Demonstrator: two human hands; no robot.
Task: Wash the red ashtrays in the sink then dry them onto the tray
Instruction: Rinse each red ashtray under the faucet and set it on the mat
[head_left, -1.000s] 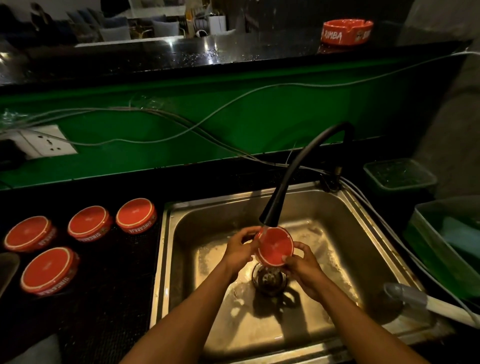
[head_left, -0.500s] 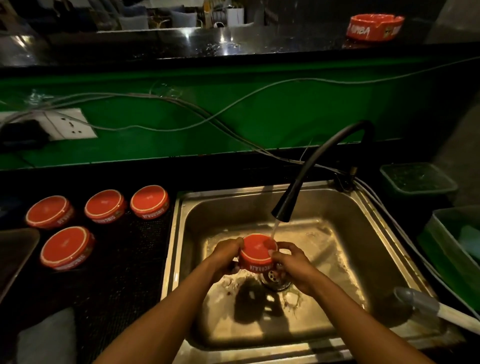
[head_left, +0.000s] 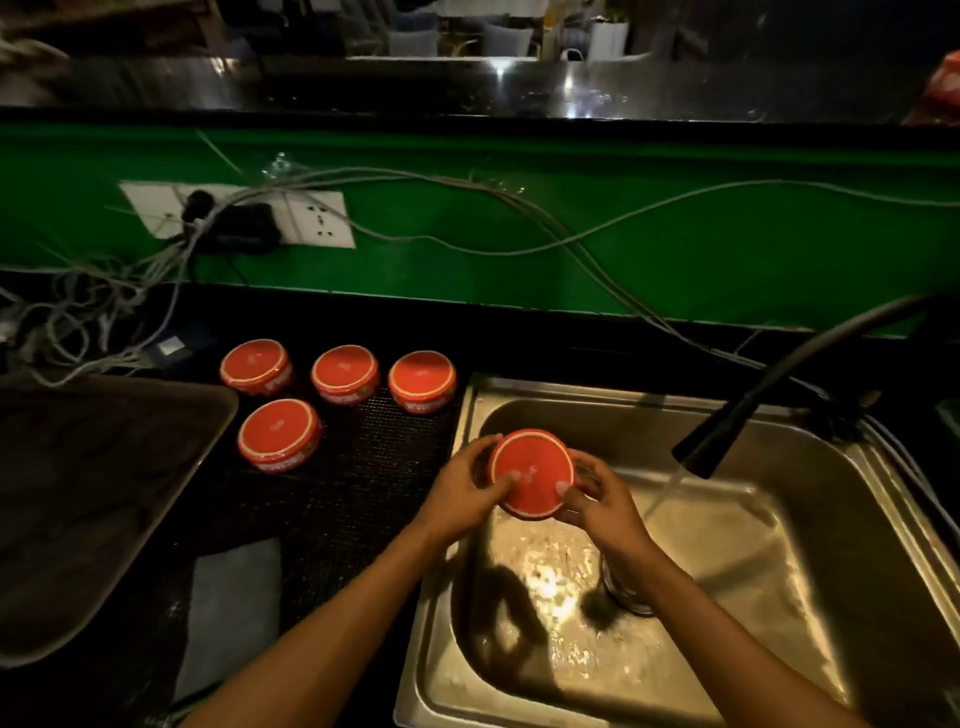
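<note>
Over sink (head_left: 841, 525), both hands holding red ashtray (head_left: 532, 474)

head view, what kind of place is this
Likely the wash-up spot behind a bar or café counter: a steel sink with its tap running, a raised counter with seating beyond it, and branded red ashtrays drying upside down on a mat.

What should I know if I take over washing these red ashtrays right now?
Left hand and right hand both keep a grip on one upside-down ashtray, held over the sink's left edge, beside the running tap, not under it.
Four ashtrays sit upside down on the black mat.
The tray at far left shows none.
Left: set this one down, dry them all onto the tray, shut the tap.
</note>
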